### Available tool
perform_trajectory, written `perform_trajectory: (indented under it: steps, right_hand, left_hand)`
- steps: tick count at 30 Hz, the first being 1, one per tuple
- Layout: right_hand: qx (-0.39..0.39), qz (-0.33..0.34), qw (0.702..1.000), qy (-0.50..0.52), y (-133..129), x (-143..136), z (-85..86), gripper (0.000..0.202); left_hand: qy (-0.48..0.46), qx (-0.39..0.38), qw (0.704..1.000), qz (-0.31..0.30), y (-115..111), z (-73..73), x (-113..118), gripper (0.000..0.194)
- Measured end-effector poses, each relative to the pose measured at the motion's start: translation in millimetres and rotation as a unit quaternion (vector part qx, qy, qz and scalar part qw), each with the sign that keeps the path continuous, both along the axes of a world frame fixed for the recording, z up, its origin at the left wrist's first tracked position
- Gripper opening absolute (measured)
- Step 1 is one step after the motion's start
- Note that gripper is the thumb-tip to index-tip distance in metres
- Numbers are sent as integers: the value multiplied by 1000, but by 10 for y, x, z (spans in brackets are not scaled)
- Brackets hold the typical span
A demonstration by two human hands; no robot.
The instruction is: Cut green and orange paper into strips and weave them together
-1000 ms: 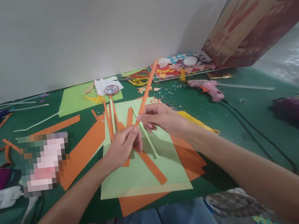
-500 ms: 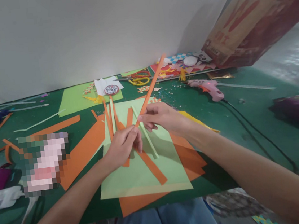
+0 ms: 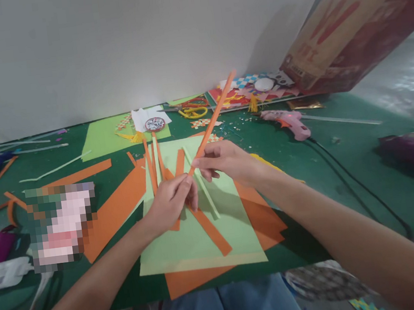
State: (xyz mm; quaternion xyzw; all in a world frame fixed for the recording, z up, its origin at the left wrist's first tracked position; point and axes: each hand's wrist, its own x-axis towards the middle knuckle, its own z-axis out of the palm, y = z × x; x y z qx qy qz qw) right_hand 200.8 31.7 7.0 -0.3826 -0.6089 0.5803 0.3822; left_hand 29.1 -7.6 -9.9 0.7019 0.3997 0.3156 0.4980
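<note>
Head view: your left hand (image 3: 174, 196) pinches low on narrow orange paper strip (image 3: 217, 116), thumb closed over fingers; your right hand (image 3: 217, 161), thumb and forefinger closed, grips same strip just above. Strip slants up and right over pale green rectangular paper sheet (image 3: 199, 244). Best keep pinches light, edges even, press gradually against crooked creasing. Loose wide orange paper strip (image 3: 211, 229) and slim pale green paper strip (image 3: 206, 193) beneath could snag; pink plastic glue gun (image 3: 289, 122) lies well apart, right.
</note>
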Motion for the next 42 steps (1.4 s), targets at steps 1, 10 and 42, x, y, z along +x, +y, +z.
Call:
perform_trajectory:
  steps: [1,10,42]
  right_hand:
    - [4,-2,1000,1,13,12,-14,38]
    - [18,-16,1000,-2,70,71,-59,38]
    - [24,35,998,-50,-12,-29,-30,32]
  left_hand:
    - [3,0,1000,0,-2,1,0,34]
    - [7,-17,999,29,0,15,-11,34]
    - [26,-15,997,69,7,38,3,29]
